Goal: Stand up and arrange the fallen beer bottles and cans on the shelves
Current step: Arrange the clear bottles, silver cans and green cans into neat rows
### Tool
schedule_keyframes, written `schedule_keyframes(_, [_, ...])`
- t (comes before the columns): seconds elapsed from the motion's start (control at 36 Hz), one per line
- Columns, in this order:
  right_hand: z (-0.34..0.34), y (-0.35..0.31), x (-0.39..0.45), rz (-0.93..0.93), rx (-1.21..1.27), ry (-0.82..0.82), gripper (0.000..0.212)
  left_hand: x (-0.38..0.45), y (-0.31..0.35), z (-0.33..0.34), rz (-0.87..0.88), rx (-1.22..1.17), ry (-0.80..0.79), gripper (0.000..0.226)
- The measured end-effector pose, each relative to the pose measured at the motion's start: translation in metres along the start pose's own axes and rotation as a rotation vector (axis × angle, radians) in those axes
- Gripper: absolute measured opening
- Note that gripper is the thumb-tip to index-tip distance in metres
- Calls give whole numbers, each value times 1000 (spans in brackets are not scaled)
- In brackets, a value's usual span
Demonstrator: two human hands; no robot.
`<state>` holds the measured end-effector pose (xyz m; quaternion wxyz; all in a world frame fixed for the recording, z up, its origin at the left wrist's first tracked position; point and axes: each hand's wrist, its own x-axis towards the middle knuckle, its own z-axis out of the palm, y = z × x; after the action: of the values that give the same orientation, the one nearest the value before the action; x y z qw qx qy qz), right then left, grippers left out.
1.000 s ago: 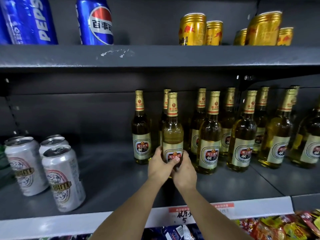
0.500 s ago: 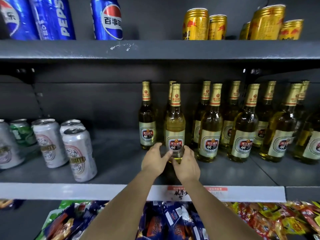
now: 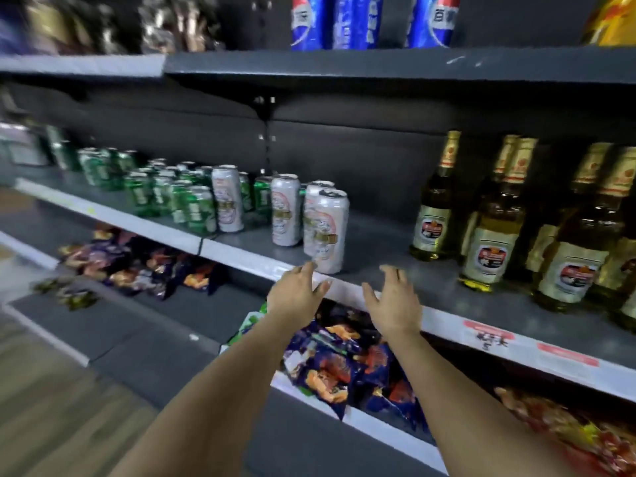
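Note:
Upright beer bottles (image 3: 497, 228) with gold foil necks stand in rows on the right of the grey middle shelf (image 3: 395, 270). Several white beer cans (image 3: 325, 230) stand upright left of them, and further left is a cluster of green cans (image 3: 192, 208). My left hand (image 3: 297, 296) hovers open just in front of the nearest white can, fingers spread, holding nothing. My right hand (image 3: 395, 301) is open too, at the shelf's front edge between the cans and the bottles. The view is blurred by motion.
Blue Pepsi cans (image 3: 351, 20) and a gold can (image 3: 611, 22) stand on the top shelf. Snack bags (image 3: 337, 359) fill the lower shelf under my arms, with more bags (image 3: 137, 266) to the left. Wooden floor (image 3: 51, 407) lies at lower left.
Both hands have let go of the front beer bottle and moved left toward the white cans. The camera has swung left, bringing the green cans and lower shelf into view.

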<state>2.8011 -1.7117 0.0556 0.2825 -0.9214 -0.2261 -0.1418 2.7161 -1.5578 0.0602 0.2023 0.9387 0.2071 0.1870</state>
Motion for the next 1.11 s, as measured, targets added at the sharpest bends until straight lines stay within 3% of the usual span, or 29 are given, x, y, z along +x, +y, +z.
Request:
schedule_keyframes(0.33, [145,-209,-117,-280,14,-423,63,-150,-264,-96,-558,198,-108,60])
schedule_keyframes(0.61, [241,-344,-196,-502,20,-733,68,-257,-397,-133,-842,248,-106,63])
schedule_keyframes(0.83, [317,-428,-194,-571,10,-867,75,-256,-490,-156,-958,254,-128,64])
schedule_keyframes(1.11, [415,-545,-113,-664,-44,-956,80,-170,-609,-213,-1020,314,-109,63])
